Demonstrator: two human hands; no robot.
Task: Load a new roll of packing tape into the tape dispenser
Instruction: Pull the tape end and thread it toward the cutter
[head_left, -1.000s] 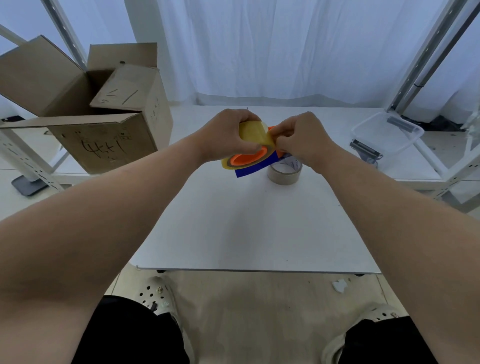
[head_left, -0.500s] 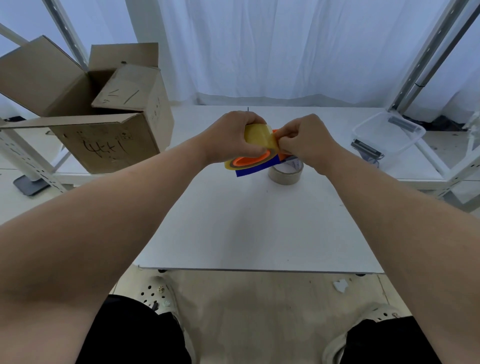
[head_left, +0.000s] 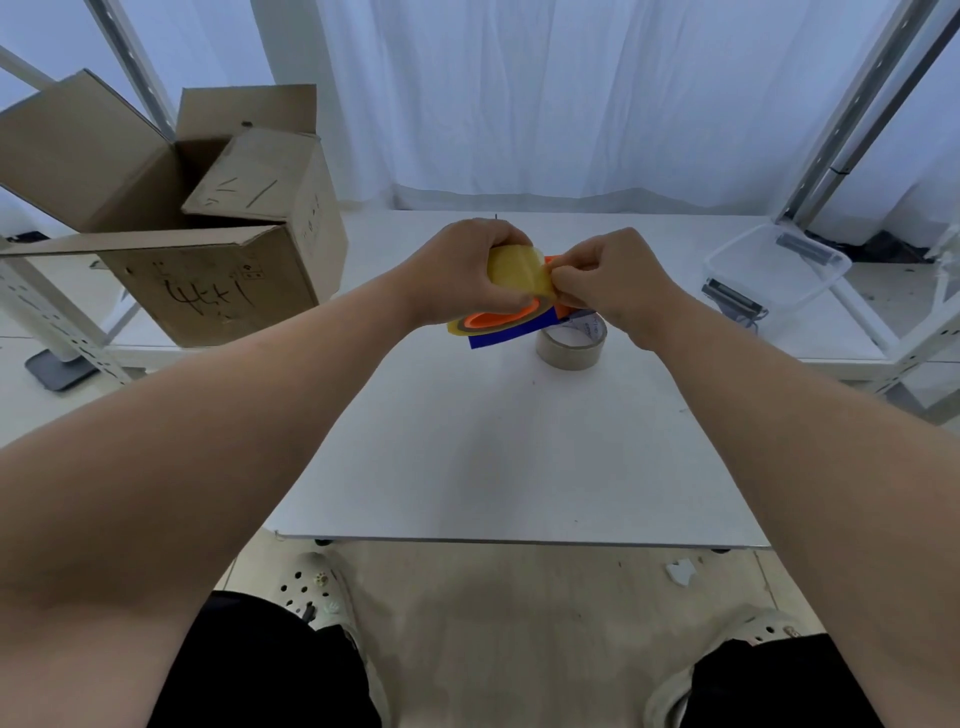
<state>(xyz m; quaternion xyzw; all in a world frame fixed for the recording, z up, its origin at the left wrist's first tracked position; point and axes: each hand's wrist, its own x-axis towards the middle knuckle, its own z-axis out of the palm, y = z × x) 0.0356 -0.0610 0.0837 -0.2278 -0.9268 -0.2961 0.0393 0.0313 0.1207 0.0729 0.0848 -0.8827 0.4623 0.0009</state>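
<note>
At frame centre, the left hand is gripping the yellow tape roll on the orange-and-blue dispenser. The right hand is pinching the roll's right edge. The roll is probably light and rigid with a clinging film, so grasp its sides.

We get soft, even daylight w/ bluish cast, coming thru the white curtain at top of frame. Shadows on the table are faint. Wide-angle bends poles at upper corners; bottom edges stretched, slightly soft.
</note>
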